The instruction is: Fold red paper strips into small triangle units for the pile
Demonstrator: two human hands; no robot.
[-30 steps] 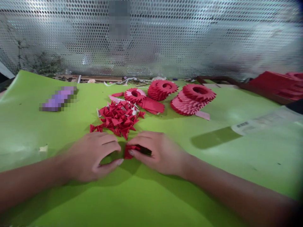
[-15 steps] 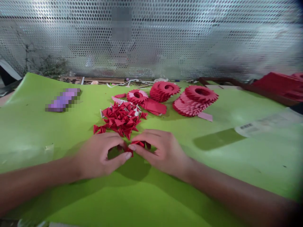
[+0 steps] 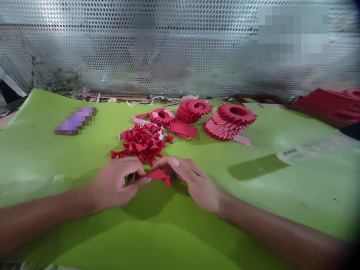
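Between thumb and fingers, my left hand [image 3: 120,183] pinches one end of a folded red paper piece [image 3: 158,174]. The piece points right, its far end bent downward. My right hand [image 3: 197,180] is just beside that far end, thumb raised and fingers apart, partly behind the paper; I see nothing held in it. Directly beyond my hands lies a heap of small folded red paper triangles [image 3: 144,142], a few with white or pale sides.
Behind the heap stand toothed red and pink paper rings [image 3: 194,110], a taller stack [image 3: 229,122] and flat red papers [image 3: 184,128]. A pixelated purple object [image 3: 75,120] lies left. Clear plastic [image 3: 309,148] and a tray of red paper [image 3: 329,103] are right.
My right thumb has lifted off the red paper and the fingers have opened. The paper now shows longer and flatter, held from the left only. The view has shifted slightly.
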